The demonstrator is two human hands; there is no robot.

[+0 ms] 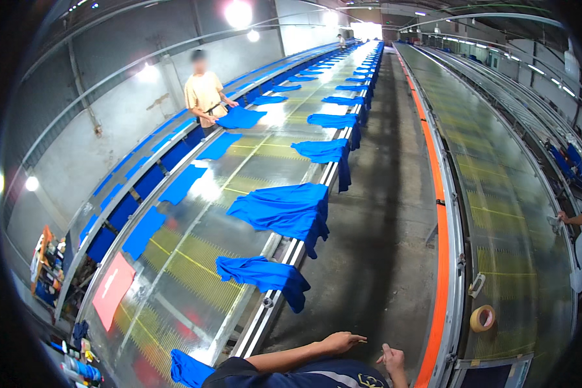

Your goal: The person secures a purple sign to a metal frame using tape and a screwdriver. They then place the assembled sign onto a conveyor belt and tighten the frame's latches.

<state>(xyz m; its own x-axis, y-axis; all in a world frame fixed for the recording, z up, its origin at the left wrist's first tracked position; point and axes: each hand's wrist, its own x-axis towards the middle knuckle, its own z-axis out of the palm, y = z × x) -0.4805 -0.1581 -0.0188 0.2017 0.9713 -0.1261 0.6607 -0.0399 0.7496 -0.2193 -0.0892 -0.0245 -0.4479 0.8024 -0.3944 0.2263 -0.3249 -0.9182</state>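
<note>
My left hand (344, 341) reaches across in front of my body over the aisle, its fingers stretched out and holding nothing. Close to its right, my right hand (390, 357) has its fingers curled in; whether anything is inside them is hidden. Neither hand touches a table. To the left of my hands, a blue cloth piece (265, 275) lies bunched over the rail of the long glossy table (194, 310). Another blue cloth (191, 370) is beside my left sleeve. Farther up, a larger blue cloth (288, 210) drapes off the same edge.
Across the table, a person (204, 94) holds a blue fabric piece (240, 118). A pink panel (114, 290) lies at the near left. Right of the aisle (375, 258) runs another long table with an orange edge strip (442, 258) and a tape roll (482, 318); another person's hand (570, 218) is beyond.
</note>
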